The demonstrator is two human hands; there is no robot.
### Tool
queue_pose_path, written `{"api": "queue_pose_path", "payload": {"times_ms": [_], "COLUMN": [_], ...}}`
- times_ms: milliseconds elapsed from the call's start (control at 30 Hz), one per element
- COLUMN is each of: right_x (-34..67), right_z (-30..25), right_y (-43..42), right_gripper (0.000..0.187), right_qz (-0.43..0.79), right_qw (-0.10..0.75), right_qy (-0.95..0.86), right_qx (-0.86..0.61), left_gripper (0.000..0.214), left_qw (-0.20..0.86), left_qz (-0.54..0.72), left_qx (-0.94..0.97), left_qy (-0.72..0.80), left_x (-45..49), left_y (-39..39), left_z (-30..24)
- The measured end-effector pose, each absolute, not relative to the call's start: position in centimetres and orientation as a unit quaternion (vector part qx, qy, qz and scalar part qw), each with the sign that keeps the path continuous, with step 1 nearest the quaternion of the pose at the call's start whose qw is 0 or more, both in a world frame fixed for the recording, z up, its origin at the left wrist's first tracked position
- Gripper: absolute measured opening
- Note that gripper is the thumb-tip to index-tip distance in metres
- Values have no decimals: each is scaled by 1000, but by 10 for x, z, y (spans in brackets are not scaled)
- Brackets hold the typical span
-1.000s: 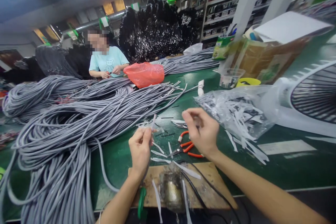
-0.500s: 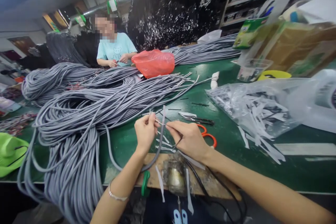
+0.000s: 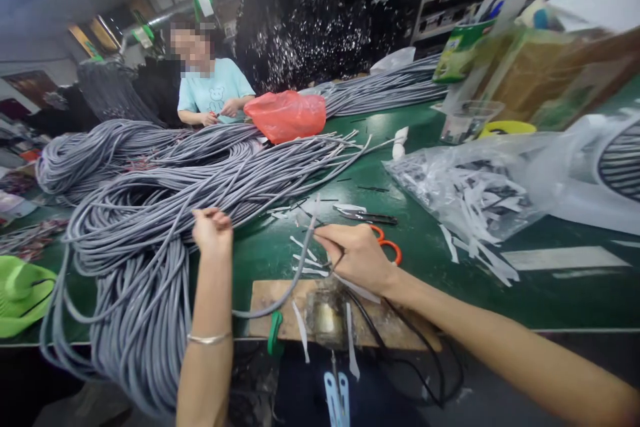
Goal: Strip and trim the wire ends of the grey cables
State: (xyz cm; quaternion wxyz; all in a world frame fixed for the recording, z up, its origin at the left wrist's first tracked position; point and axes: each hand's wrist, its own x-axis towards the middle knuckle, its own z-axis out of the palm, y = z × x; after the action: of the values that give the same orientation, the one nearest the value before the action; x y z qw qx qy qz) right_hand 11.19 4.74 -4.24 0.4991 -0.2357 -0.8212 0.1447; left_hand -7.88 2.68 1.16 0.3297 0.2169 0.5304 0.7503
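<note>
My right hand (image 3: 353, 255) is closed in a pinch on the end of a single grey cable (image 3: 305, 257), which rises between its fingertips and curves down over the wooden board (image 3: 270, 300). My left hand (image 3: 213, 230) rests with curled fingers on the near edge of the big pile of grey cables (image 3: 150, 207); what it grips is hidden. A thin bracelet sits on the left forearm. White strips of cut sheath lie on the green table (image 3: 450, 280) between the hands.
Orange-handled pliers (image 3: 390, 245) and a dark cutter (image 3: 373, 217) lie behind my right hand. A metal pot (image 3: 325, 317) sits on the board. A clear bag of scraps (image 3: 465, 190), a white fan (image 3: 615, 167), a red bag (image 3: 285, 117) and a co-worker (image 3: 215, 90) surround the table.
My left hand let go of the cable end and moved left onto the cable pile. My right hand kept its pinch on the cable. The view shifted slightly.
</note>
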Motion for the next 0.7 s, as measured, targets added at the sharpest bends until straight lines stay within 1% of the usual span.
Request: {"api": "queue_pose_path", "payload": {"times_ms": [67, 133, 167, 200, 233, 267, 300, 400, 467, 567, 633, 700], "right_x": [111, 109, 108, 107, 107, 107, 107, 110, 113, 124, 131, 137], "right_z": [-42, -42, -41, -41, -40, -40, -39, -38, -38, -39, -38, -32], "right_y": [49, 51, 52, 52, 53, 54, 54, 58, 64, 79, 89, 92], "right_gripper": [21, 21, 21, 22, 23, 24, 25, 27, 27, 25, 24, 23], "right_qz": [172, 199, 208, 215, 225, 238, 253, 288, 278, 205, 159, 174], "right_qw": [499, 491, 488, 487, 486, 482, 475, 448, 444, 464, 484, 508], "right_qy": [-812, -806, -804, -803, -801, -802, -803, -803, -800, -793, -776, -749], "right_qx": [-249, -264, -268, -269, -266, -260, -256, -268, -293, -337, -371, -388], "left_gripper": [50, 44, 44, 51, 60, 65, 64, 50, 47, 46, 45, 45], "left_qw": [325, 383, 439, 512, 559, 585, 592, 547, 538, 552, 541, 518], "left_qz": [752, 712, 663, 578, 511, 461, 438, 501, 541, 558, 564, 565], "left_qx": [226, 266, 304, 364, 409, 445, 471, 478, 455, 422, 412, 415], "left_qy": [527, 525, 525, 521, 509, 497, 487, 470, 459, 454, 467, 490], "left_x": [-89, -85, -77, -68, -59, -49, -41, -27, -26, -31, -37, -40], "left_y": [23, 21, 22, 23, 25, 27, 30, 33, 32, 25, 19, 16], "left_z": [14, 10, 6, 3, 0, -2, -3, -1, 0, 0, -1, -3]}}
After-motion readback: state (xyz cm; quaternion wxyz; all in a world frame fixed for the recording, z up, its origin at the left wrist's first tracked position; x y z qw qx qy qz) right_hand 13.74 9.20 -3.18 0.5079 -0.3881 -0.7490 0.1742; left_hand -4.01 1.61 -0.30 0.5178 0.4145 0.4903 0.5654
